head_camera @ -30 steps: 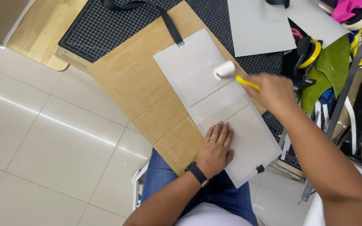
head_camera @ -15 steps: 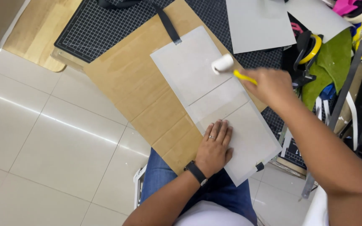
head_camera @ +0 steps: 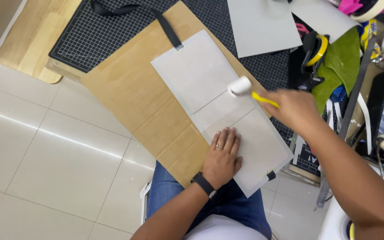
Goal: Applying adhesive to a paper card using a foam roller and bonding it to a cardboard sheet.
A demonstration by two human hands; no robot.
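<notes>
My right hand [head_camera: 292,109] has its fingers closed round the yellow handle of a small white foam roller [head_camera: 240,86], whose head lies up and left of them on the long pale grey sheet [head_camera: 221,111]. The sheet's long axis runs from the upper middle of the frame down to the lower right, across a brown cardboard board [head_camera: 134,93]. My left hand [head_camera: 222,158] presses flat, fingers together, on the sheet's lower part. Since a second ago the roller has crept slightly down and left.
</notes>
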